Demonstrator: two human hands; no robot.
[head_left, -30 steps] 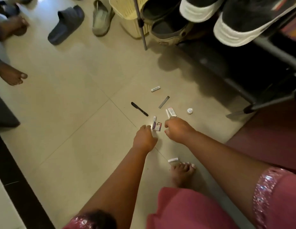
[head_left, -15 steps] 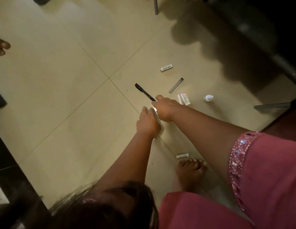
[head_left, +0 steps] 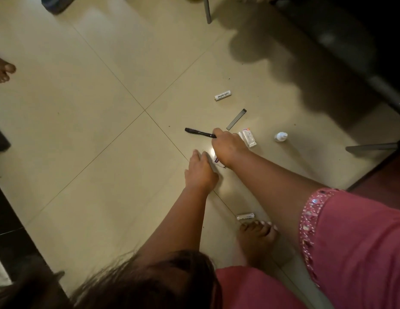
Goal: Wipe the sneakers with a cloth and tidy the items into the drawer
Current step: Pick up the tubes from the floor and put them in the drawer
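r hand holds the black pen by one end, fingers curled round it; pen's long axis runs nearly level across the view, free end pointing left and a bit up, other end hidden in the fist. l hand lies just beside and below the r hand, fingers fairly straight, resting on a small white packet w/ purple print that sits between the two hands; can't tell if it's pinched. both over the tile floor. white battery up from the pen, axis tilted, right end higher. grey strip near r hand, slanting up-right. white tube touching r hand's far side. small bottle further right, on its side. 2nd battery just beside the bare foot.
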